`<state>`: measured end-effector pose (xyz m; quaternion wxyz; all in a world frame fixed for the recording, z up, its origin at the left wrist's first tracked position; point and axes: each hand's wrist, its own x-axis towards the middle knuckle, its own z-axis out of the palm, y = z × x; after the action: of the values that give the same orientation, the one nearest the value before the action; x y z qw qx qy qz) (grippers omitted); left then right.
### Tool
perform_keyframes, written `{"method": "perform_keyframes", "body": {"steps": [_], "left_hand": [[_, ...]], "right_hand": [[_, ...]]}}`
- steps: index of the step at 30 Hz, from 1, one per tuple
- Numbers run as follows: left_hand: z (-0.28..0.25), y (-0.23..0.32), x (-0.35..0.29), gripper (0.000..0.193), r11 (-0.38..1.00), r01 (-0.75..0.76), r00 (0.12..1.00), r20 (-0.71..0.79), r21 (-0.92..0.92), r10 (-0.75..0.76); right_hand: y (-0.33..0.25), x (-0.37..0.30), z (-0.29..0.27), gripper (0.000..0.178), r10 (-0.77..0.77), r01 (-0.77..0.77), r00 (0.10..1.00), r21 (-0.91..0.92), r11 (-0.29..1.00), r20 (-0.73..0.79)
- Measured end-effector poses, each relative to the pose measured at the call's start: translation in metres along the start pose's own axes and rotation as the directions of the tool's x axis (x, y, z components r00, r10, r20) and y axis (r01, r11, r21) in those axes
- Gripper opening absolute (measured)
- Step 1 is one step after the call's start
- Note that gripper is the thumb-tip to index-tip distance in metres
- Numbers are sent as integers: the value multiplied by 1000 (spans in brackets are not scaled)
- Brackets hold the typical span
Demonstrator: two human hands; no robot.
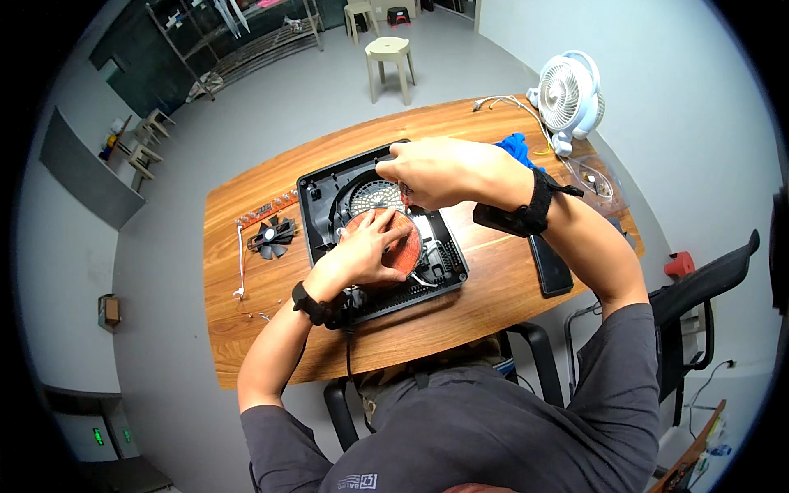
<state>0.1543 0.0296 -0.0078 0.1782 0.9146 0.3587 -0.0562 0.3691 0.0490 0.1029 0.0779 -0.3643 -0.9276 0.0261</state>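
From where I stand, the person at the wooden table has both hands in a shallow black casing: the left hand lies spread over a round, copper-red disc, fingers resting on its face rather than clenched, while the right hand is curled just beyond, near a pale round grille, and I cannot tell whether its fingers close on a tool or a part. The disc sits within the casing, covering the near side of that grille. To do this well, I would keep the left palm light and level so the disc does not tip, work the right fingertips close to the casing, and mind the white wire at the disc's near edge, which could snag. The loose black fan is best left well apart, where it lies. As for writing, I see 1 small pale print on the dark shirt and 2 green-lit signs at lower left, too small to read; on the casing I can make out none
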Motion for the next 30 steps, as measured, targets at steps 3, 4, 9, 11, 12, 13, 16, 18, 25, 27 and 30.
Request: {"method": "perform_keyframes", "body": {"steps": [3,4,9,11,12,13,16,18,25,27,30], "left_hand": [[-1,3,1,98,1000,11,1000,20,15,-11],[-1,2,1,98,1000,11,1000,20,18,-12],[6,-4,1,97,1000,-22,1000,-16,-14,21],[9,-8,2,96,999,-31,999,-25,-34,30],[11,-10,3,96,998,-45,999,-31,-45,43],[11,-10,3,96,997,-58,998,-37,-55,56],[8,-7,3,96,998,-60,997,-55,-19,59],[-2,3,0,97,1000,-13,1000,-7,-11,13],[7,-5,1,98,1000,-27,999,-31,-12,26],[6,-4,1,97,1000,-24,999,-23,-12,24],[4,-3,2,97,999,-34,999,-14,-3,34]], "right_hand": [[4,5,2,31,101,-102,986,0,995,130],[5,7,3,32,144,-145,976,-8,989,164],[-2,5,-1,31,178,-175,966,-34,984,188],[-2,4,1,30,119,-118,985,-13,993,127],[0,2,3,28,81,-83,994,19,996,75],[0,1,3,27,44,-45,999,48,998,22],[2,3,-3,25,49,-50,995,9,999,88],[4,6,-3,25,77,-73,986,-31,997,148],[0,2,-23,26,150,-150,979,-11,989,139],[-2,2,-32,26,184,-184,973,-13,983,136],[0,-1,-38,26,195,-197,976,9,980,95]]}}
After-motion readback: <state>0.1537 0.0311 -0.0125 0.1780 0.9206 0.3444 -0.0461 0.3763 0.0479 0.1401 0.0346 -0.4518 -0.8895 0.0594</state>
